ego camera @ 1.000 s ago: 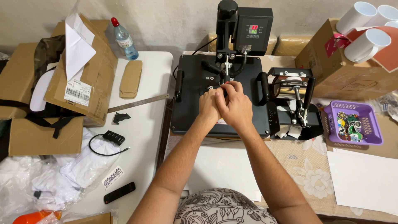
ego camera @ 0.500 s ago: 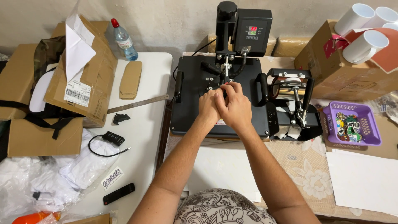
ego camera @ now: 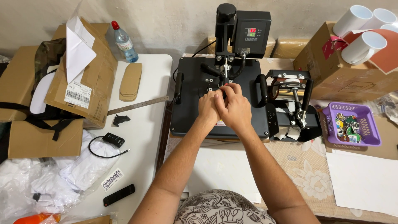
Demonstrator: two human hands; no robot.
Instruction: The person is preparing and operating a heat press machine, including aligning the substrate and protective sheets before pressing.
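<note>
Both hands are meeting over the heat press (ego camera: 195, 99). The left hand (ego camera: 208, 107) and right hand (ego camera: 236, 108) are lying side by side, touching. Their fingers (ego camera: 232, 88) are curling at the press's centre fittings; what they are grasping, I cannot tell.

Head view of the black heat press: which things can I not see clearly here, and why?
- What the left hand and right hand hold: their own fingers hide it.
- Middle of the heat press plate: covered by both hands.
- Contents of the purple basket: too small to identify.
- White mugs: partly cut off by the frame's edge.
- Orange object: cut off by the bottom edge.
</note>
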